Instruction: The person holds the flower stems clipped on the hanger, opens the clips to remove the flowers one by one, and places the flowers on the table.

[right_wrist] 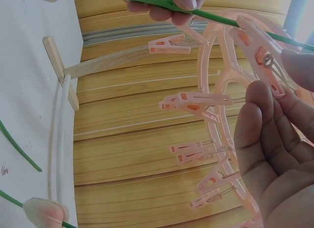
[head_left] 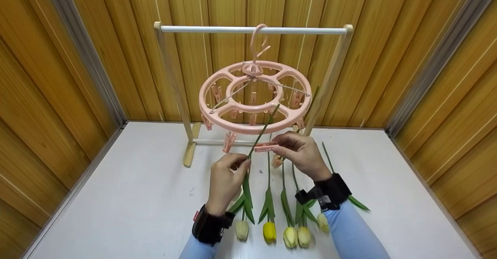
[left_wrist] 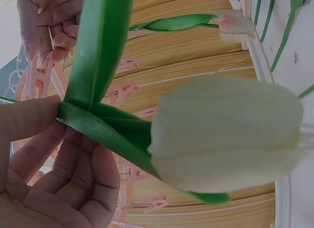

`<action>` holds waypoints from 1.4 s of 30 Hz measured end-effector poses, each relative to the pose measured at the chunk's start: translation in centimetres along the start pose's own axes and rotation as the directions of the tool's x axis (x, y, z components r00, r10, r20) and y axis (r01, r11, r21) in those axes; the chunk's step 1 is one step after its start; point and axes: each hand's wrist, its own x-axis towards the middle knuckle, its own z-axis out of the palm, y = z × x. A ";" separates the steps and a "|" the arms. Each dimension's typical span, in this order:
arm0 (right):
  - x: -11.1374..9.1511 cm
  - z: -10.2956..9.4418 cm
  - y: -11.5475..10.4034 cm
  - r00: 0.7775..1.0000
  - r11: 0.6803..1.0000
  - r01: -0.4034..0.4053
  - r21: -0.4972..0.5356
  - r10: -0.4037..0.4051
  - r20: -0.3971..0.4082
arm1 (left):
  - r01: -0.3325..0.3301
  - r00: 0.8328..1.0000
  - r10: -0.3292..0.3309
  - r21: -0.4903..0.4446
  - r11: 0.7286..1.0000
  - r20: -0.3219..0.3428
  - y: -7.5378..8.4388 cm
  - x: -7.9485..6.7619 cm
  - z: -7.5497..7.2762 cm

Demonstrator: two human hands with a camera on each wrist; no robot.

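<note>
My left hand [head_left: 241, 165] pinches the green stem [head_left: 264, 129] of a white tulip [head_left: 242, 230], which slants up toward the pink round clip hanger [head_left: 211, 111]. In the left wrist view that white tulip head [left_wrist: 225, 135] fills the frame, and my fingers [left_wrist: 34, 130] hold it where the leaves [left_wrist: 100, 46] branch. My right hand [head_left: 276, 146] pinches a pink clip [head_left: 266, 147] that hangs from the hanger, its tip at the stem. The right wrist view shows my fingers [right_wrist: 267, 139] on the clip [right_wrist: 260, 49] and the stem [right_wrist: 216, 15] at its jaws; I cannot tell whether it bites.
The hanger hooks on the white bar of a wooden rack [head_left: 248, 29] on a white table [head_left: 136, 197]. Several tulips lie by my wrists, among them a yellow one [head_left: 269, 231] and a pink one [head_left: 276, 161]. Wooden walls [head_left: 58, 76] close in on three sides.
</note>
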 end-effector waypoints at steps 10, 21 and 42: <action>-0.1 0.0 0.0 1.000 1.000 -0.028 0.012 0.028 -0.007 | -0.005 1.000 0.005 -0.002 1.000 0.002 0.0 0.0 -0.1; -0.2 -0.1 0.1 0.999 0.999 -0.040 0.004 0.040 -0.016 | 0.010 1.000 -0.010 -0.014 1.000 -0.003 -0.2 0.1 -0.5; -0.5 -0.7 0.4 0.994 0.995 -0.095 0.038 0.097 -0.047 | -0.038 0.998 0.038 0.000 0.999 -0.048 -0.2 -0.2 -1.0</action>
